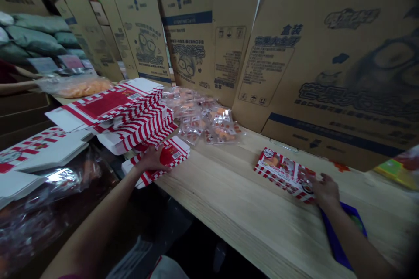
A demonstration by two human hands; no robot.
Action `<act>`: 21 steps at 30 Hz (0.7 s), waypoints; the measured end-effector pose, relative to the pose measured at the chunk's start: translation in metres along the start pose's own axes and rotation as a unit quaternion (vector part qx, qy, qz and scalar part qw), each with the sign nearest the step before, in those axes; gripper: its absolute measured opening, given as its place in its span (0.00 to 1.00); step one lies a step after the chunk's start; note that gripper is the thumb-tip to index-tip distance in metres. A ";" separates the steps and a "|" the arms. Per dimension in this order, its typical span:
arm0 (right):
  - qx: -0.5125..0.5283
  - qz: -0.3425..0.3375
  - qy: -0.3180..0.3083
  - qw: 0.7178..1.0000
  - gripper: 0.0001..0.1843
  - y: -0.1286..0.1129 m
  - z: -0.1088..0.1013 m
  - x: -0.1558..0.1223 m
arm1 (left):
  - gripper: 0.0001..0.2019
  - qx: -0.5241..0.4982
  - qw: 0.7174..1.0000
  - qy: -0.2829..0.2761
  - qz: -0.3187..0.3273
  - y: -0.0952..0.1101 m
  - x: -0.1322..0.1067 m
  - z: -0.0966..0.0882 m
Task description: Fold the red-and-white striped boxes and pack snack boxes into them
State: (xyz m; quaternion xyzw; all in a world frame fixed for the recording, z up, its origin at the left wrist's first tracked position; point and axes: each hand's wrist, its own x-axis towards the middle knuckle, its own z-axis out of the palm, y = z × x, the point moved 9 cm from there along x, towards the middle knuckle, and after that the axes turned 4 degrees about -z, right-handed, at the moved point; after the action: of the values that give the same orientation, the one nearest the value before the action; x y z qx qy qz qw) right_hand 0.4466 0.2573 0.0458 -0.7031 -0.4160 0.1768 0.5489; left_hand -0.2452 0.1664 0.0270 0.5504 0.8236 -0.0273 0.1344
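Observation:
My left hand [153,159] grips a flattened red-and-white carton [175,153] at the table's front edge, beside a tall leaning stack of similar flat cartons [131,115]. To the right, a filled-out red-and-white box [281,170] with food pictures on it lies on the table. My right hand [327,192] has its fingers around that box's right end; some fingertips are hidden. Under my right forearm is a blue tray [337,239] with something green inside. Behind the stack lies a pile of clear packets [203,115] with orange contents.
Tall cardboard sheets [196,39] stand along the table's [222,192] back edge. A large clear bag of orange pieces [87,86] lies at the back left, near another person's arm [19,87]. White printed cartons [55,152] and plastic packets [65,178] are at the left front.

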 end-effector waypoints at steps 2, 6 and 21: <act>-0.029 -0.046 -0.009 0.998 0.18 -0.012 0.004 -0.014 | 0.63 0.003 1.000 -0.003 -0.005 -0.001 0.002 -0.005; -0.027 -0.188 -0.085 0.978 0.19 -0.056 0.028 -0.064 | 0.62 0.013 1.000 0.016 -0.009 0.001 -0.006 -0.028; 0.409 0.043 -0.489 0.769 0.34 -0.132 0.144 -0.314 | 0.54 -0.266 0.906 0.192 0.267 0.182 -0.170 -0.024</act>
State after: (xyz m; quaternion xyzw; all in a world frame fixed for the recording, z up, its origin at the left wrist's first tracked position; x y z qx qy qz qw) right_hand 0.1074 0.1097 0.0536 -0.2477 -0.4863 0.6737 0.4983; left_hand -0.0225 0.0897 0.1119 0.6884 0.6322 0.3356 0.1174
